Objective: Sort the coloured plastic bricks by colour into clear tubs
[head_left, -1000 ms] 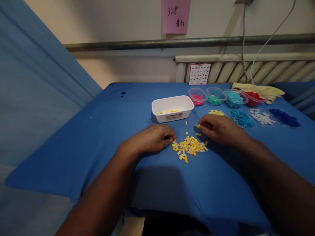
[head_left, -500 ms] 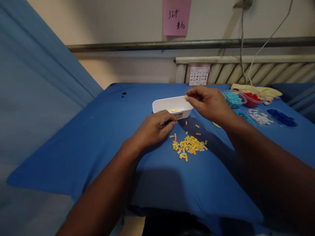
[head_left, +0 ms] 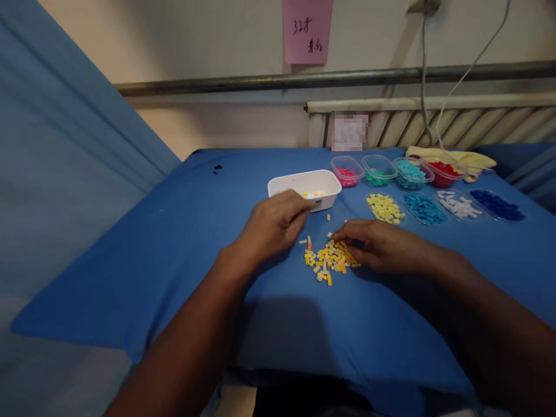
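Observation:
My left hand (head_left: pixel 280 221) is closed in front of the white plastic box (head_left: pixel 326 178), its fingertips pressed together by the near wall. Whatever those fingers may pinch is hidden. A few small yellow pieces (head_left: pixel 316 194) lie inside the box. Over the right side of a loose pile of small yellow and cream toy bricks (head_left: pixel 330 259) is my right hand (head_left: pixel 377 246). Its index finger and thumb are bent and apart, reaching down at the bricks; the other fingers are mostly hidden. An orange brick (head_left: pixel 309 246) lies at the pile's left edge.
Clear tubs of sorted pieces stand at the right: pink (head_left: pixel 346 175), green (head_left: pixel 377 176), turquoise (head_left: pixel 410 172), red (head_left: pixel 443 171), pale yellow (head_left: pixel 384 208), blue (head_left: pixel 424 208), white (head_left: pixel 458 205) and dark blue (head_left: pixel 497 205). A yellow cloth (head_left: pixel 473 157) lies behind them. Small black bits (head_left: pixel 218 167) rest at the back left.
My right hand has moved from the box's right rim, where it pinched a small yellow piece, down to the pile. Tubs it covered now show. My left hand stays by the box.

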